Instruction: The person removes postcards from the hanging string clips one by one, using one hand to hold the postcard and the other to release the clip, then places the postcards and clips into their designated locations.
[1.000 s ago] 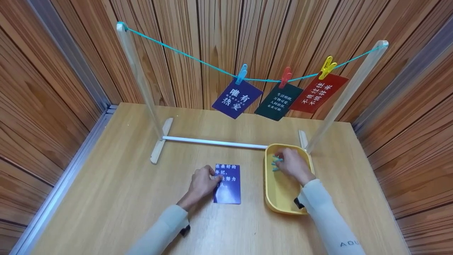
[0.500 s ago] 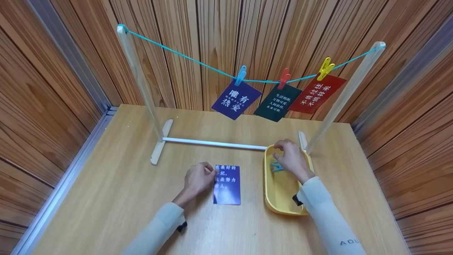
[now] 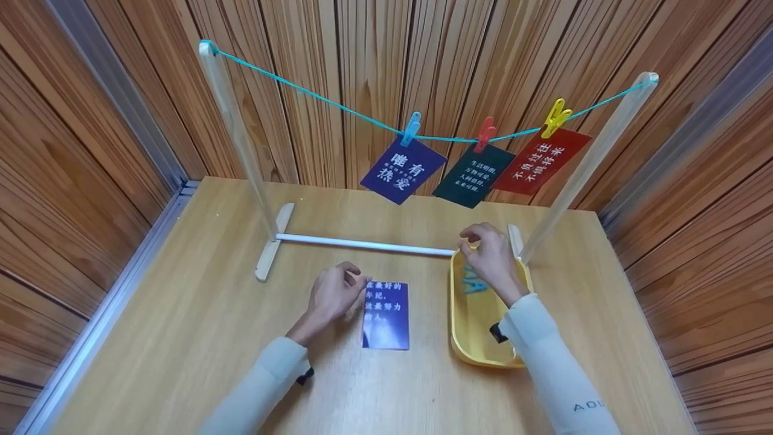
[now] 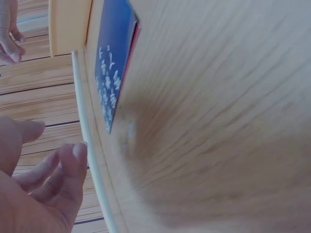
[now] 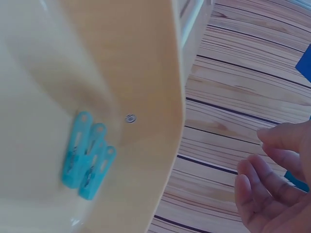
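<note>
In the head view, my left hand (image 3: 331, 295) is just left of a dark blue card (image 3: 386, 329) with white writing, lying on the table. The left wrist view shows its thumb and fingers apart with nothing between them, off the card (image 4: 114, 48); a red edge shows under that card. My right hand (image 3: 490, 257) hovers over the far end of a yellow tray (image 3: 457, 338), fingers loosely bent. Blue clips (image 3: 474, 284) lie in the tray, apart from the hand. In the right wrist view no held thing shows at its fingertips (image 5: 274, 179); a teal patch shows beside the fingers.
A cyan string (image 3: 338, 106) spans two wooden posts (image 3: 238, 133). From it hang a purple card (image 3: 403, 172) on a blue clip, a green card (image 3: 468, 181) on a red clip and a red card (image 3: 537, 169) on a yellow clip. A white rod (image 3: 362, 243) joins the bases.
My left hand has come off the blue card and moved up and left. My right hand has lifted away from the clips toward the tray's far rim.
</note>
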